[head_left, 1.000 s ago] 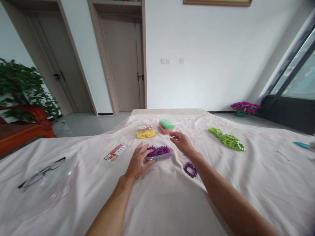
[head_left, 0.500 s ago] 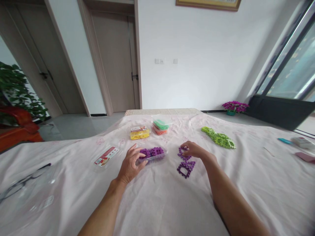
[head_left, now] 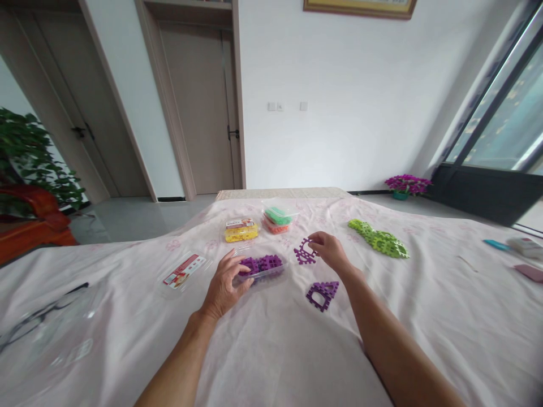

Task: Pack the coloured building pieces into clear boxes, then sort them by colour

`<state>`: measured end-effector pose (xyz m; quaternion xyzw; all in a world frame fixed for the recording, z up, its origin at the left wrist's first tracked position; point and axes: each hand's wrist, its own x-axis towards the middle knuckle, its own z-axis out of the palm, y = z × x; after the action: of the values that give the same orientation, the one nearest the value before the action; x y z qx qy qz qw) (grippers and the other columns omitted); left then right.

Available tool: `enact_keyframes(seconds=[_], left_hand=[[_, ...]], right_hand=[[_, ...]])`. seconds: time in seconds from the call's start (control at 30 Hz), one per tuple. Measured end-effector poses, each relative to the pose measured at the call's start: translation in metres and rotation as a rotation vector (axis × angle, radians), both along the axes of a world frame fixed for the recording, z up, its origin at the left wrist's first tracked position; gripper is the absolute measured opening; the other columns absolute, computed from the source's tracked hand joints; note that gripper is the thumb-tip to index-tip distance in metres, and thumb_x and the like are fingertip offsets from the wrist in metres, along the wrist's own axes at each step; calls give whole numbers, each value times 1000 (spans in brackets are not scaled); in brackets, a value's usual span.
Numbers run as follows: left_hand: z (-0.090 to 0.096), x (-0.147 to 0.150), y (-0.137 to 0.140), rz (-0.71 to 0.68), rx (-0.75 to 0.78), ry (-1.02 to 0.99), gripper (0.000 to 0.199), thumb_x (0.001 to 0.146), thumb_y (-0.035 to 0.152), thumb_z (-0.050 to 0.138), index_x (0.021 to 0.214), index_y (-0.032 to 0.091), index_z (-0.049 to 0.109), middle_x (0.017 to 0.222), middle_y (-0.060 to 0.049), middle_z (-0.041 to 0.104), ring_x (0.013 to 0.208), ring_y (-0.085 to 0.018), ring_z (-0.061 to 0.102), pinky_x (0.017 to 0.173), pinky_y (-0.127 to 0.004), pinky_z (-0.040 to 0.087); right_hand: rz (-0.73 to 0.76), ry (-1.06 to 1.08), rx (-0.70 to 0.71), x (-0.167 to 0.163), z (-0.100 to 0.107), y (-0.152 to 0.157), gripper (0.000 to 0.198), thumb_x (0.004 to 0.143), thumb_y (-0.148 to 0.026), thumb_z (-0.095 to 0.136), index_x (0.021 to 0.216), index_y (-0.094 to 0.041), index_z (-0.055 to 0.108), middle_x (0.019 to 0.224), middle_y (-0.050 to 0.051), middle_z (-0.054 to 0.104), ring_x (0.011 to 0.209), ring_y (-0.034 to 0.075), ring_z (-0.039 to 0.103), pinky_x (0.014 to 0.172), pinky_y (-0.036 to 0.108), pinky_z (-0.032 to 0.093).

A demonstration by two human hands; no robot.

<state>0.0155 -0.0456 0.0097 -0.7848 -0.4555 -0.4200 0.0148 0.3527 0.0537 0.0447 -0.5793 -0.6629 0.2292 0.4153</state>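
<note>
Right hand (head_left: pixel 330 250) and left hand (head_left: pixel 224 284) are set apart: by the right, a toothed purple piece (head_left: pixel 302 254) is pinched between thumb and fingers – whether it touches the cloth cannot be told – while the left end of a clear tub (head_left: pixel 271 275) is clasped by the left, thumb and fingers on either side. Other purple pieces (head_left: pixel 266 263) are heaped in the tub, and joined or overlapping purple shapes (head_left: pixel 322 295) are laid near the right forearm.

The surface is covered by a pale, creased cloth (head_left: pixel 271 356), faintly printed with pink flowers. Beyond the tub, a yellow-filled box (head_left: pixel 241 233) and a box of green and orange pieces (head_left: pixel 278 217) are placed; lime-green pieces (head_left: pixel 377 239) are spread to the right. The room is closed off by a white wall (head_left: pixel 339 73) and brown doors (head_left: pixel 193 107), and purple flowers (head_left: pixel 408 184) are potted on the floor.

The tub's left end is partly covered by the hand. A picture frame (head_left: pixel 360 10) is cut off above, a red wooden seat (head_left: pixel 36 215) at the left edge. Dark-rimmed glasses (head_left: pixel 42 311) are blurred among clear plastic (head_left: pixel 78 353) – its outline is barely made out
</note>
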Motion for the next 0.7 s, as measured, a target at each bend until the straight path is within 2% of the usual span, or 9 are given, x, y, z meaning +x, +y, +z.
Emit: enact_keyframes(seconds=[0.17, 0.4, 0.53, 0.7], left_hand=[[-1, 0, 1, -6, 14, -7, 17, 80, 30, 65, 96, 24, 67, 121, -7, 63, 135, -30, 37, 108, -53, 39], [-2, -1, 2, 8, 22, 28, 31, 82, 33, 64, 112, 24, 62, 125, -8, 60, 135, -29, 38, 109, -53, 38], [-4, -1, 2, 8, 15, 34, 34, 83, 35, 63, 114, 23, 60, 128, -8, 58, 136, -29, 36, 110, -52, 37], [-4, 0, 2, 8, 11, 25, 31, 83, 36, 64, 112, 24, 62, 127, -8, 58, 135, -30, 37, 110, -53, 37]], right_hand=[[122, 345, -31, -32, 8, -10, 29, 68, -31, 69, 93, -15, 65, 69, 0, 64, 56, 11, 56, 52, 25, 49], [235, 565, -72, -51, 31, -28, 34, 68, -36, 75, 91, -14, 65, 69, 1, 65, 58, 11, 58, 55, 24, 48], [262, 551, -88, -59, 35, -33, 33, 69, -37, 73, 93, -15, 65, 71, 1, 65, 60, 12, 58, 56, 25, 48], [301, 351, -21, -79, 24, -33, 23, 75, -30, 64, 93, -16, 66, 68, -1, 64, 57, 11, 56, 54, 25, 47]])
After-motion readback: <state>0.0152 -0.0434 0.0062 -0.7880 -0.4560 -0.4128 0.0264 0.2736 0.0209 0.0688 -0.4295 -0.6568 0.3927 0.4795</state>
